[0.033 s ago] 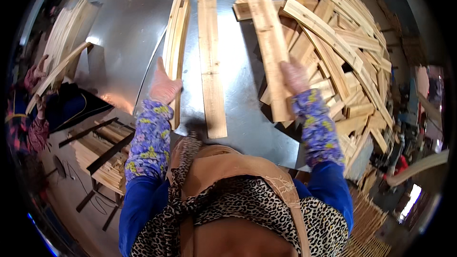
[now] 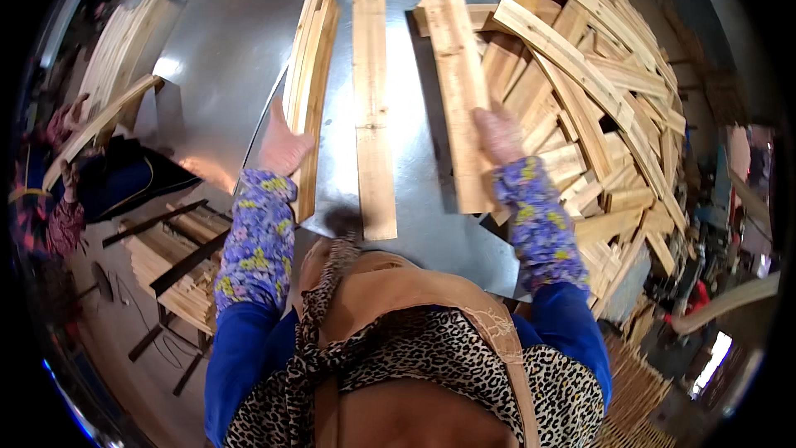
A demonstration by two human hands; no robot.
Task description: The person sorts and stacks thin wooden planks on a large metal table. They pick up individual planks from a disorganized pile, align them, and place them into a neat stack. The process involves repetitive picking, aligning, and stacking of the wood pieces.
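Note:
My right hand [image 2: 500,134] is closed on the right edge of a pale wooden board [image 2: 456,75], its thumb side over the face and the other fingers partly hidden. The board is tilted slightly, its far end leaning left. My left hand [image 2: 284,148] lies against the left side of a small bundle of narrow boards [image 2: 315,75], fingers stretched out and thumb spread toward the wood. Between the two hands a single flat board [image 2: 371,108] lies lengthwise on the shiny metal table [image 2: 232,0].
A large jumbled heap of boards [image 2: 609,75] covers the table's right side. At the far left stands a neat stack of boards [image 2: 116,54]; near it another person's hands [image 2: 70,116] hold a curved strip [image 2: 104,124]. A metal rack with boards [image 2: 170,274] stands below left.
My right hand and its board have shifted a little left, toward the middle board. My left hand stays beside the bundle.

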